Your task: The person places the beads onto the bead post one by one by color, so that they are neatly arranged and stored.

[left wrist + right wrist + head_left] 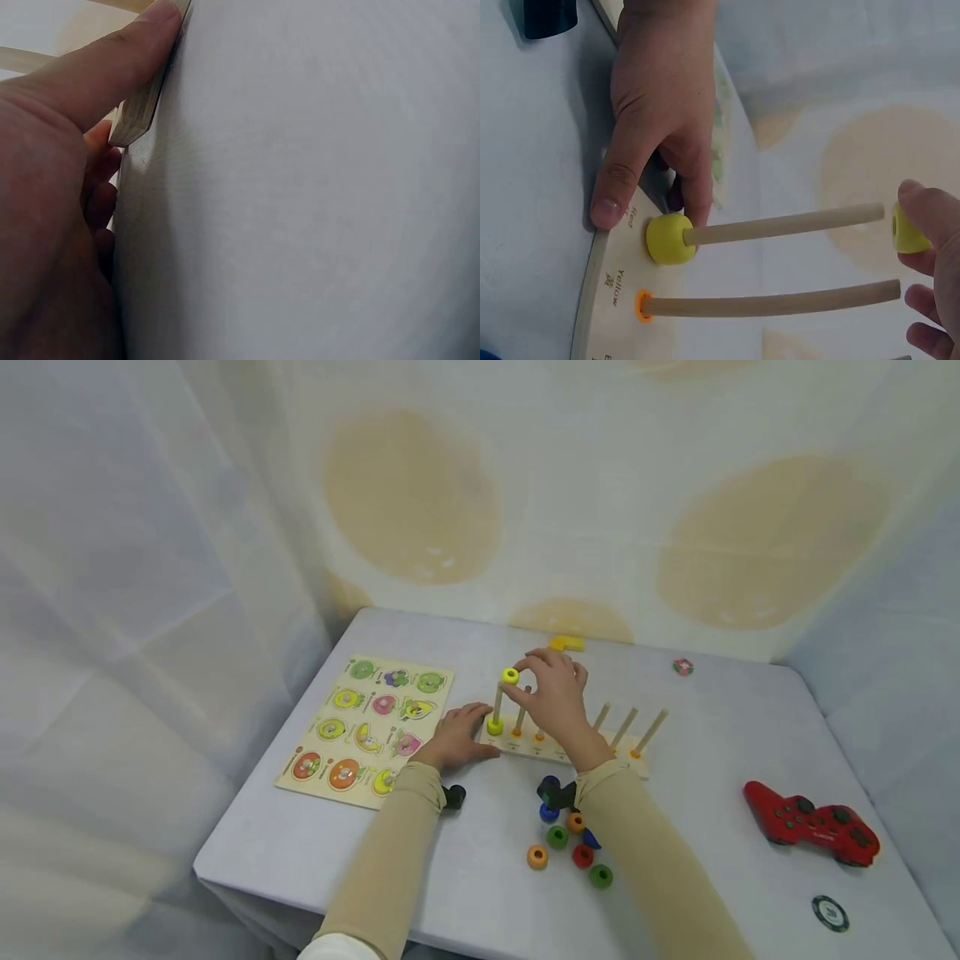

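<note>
My right hand (555, 697) pinches a yellow bead (510, 676) between thumb and forefinger. In the right wrist view that bead (909, 231) is just off the tip of the end peg (795, 223), its hole facing the peg. Another yellow bead (669, 238) sits at the foot of the same peg. The pegs rise from a long wooden peg board (551, 748) with printed colour words. My left hand (453, 739) grips the board's left end, thumb (120, 67) along the near edge and fingers round the far side. My right forearm and hand hide part of the board.
Several loose beads, among them a green bead (557, 837) and a red bead (582, 856), lie nearer me. A fruit puzzle board (360, 727) is at left. On the right are a red game controller (813, 827) and a round chip (830, 913). Behind lies a yellow piece (566, 643).
</note>
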Motion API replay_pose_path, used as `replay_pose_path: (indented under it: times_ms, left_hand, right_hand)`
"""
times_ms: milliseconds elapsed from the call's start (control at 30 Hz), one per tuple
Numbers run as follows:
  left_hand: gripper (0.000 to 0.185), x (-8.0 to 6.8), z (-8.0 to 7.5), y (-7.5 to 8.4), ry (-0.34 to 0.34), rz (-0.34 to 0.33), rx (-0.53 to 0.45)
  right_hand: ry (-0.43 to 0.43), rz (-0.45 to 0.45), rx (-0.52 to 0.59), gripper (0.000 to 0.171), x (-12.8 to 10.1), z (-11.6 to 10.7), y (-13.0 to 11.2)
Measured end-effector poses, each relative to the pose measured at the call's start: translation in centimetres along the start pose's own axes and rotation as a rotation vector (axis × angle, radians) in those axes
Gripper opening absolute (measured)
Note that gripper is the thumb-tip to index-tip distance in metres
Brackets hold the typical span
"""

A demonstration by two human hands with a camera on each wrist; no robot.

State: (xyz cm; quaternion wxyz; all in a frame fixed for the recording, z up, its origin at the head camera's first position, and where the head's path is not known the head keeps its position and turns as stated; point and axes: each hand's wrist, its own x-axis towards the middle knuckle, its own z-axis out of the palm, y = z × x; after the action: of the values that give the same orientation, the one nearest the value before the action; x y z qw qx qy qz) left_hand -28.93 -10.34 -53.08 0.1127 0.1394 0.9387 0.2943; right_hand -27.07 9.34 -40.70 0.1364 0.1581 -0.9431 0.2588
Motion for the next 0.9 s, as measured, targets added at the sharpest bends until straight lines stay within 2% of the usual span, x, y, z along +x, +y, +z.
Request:
replay_pose_path:
  times_ms: [300, 467, 667, 900]
  left_hand:
    - [0.090, 0.1, 0.0, 0.1, -0.014, -0.024, -0.015]
    - [0.092, 0.1, 0.1, 0.2, -0.021, -0.009, 0.011]
    - [0.090, 0.0, -0.1, 0.5, -0.019, 0.023, 0.011]
    - [0.093, 0.4, -0.4, 0.2, -0.013, 0.020, 0.028]
  right_hand:
    - [-0.101, -0.013, -0.092, 0.041, 0.7, 0.5, -0.5]
    - [-0.093, -0.004, -0.076, 0.043, 0.3, 0.1, 0.2]
    - [0.031, -0.023, 0.066, 0.032, -1.1, -2.1, 1.8]
    - [0.294, -0.204, 0.224, 0.021, -4.5, -4.6, 4.1]
